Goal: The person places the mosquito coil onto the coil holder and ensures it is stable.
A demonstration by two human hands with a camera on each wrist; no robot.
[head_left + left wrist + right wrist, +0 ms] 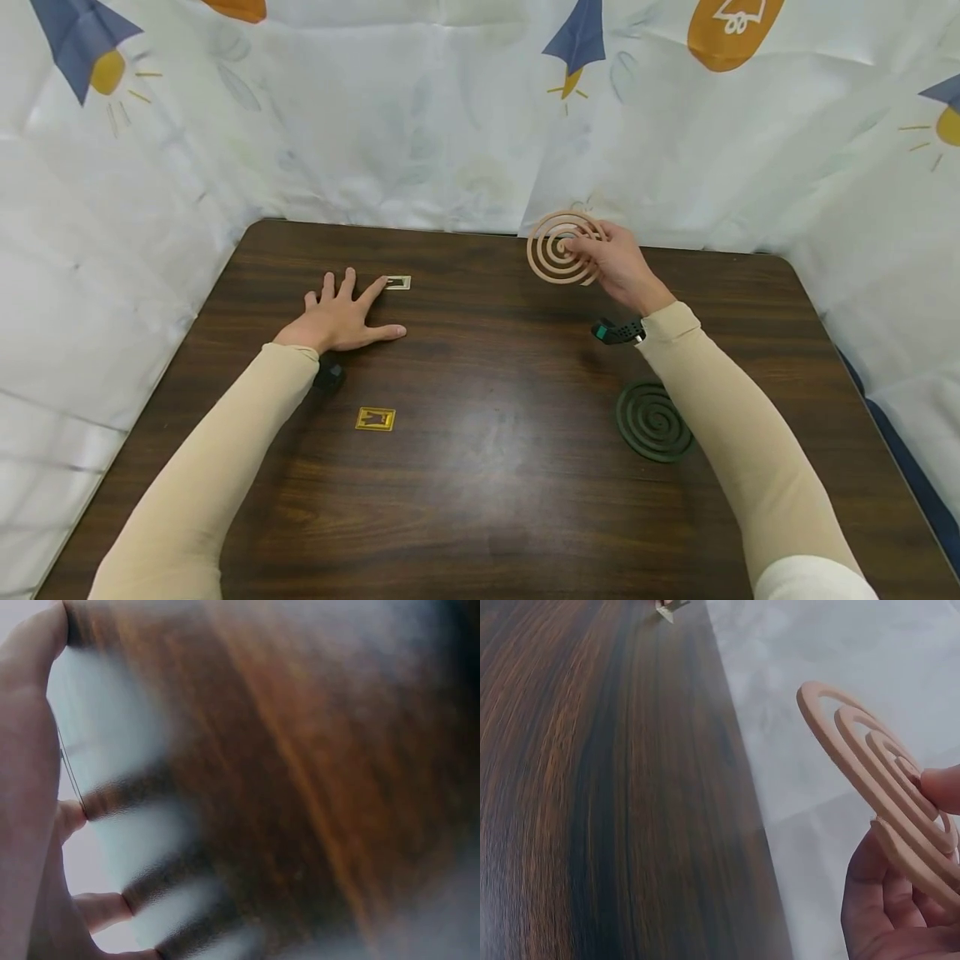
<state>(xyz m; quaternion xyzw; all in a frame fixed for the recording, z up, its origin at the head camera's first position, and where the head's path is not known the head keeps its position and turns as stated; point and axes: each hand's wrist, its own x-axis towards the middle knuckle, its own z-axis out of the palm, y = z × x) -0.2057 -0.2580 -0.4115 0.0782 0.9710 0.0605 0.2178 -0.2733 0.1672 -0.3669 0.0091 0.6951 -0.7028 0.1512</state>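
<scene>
Place: looks like a makeshift curtained booth, probably for recording; kind of building, cannot tell. Evidence: creased white sheeting [337, 125], printed with blue and orange motifs, enclosing far, left and right sides like a tent; single dark wood-grain table [487, 517], rounded far corners, far edge meeting the sheeting; black wrist-worn device [618, 332] at right cuff.

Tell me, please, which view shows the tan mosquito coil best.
The head view: the tan mosquito coil faces the camera, the right hand covering part. The right wrist view shows it obliquely, cropped; the left wrist, not at all.
</scene>
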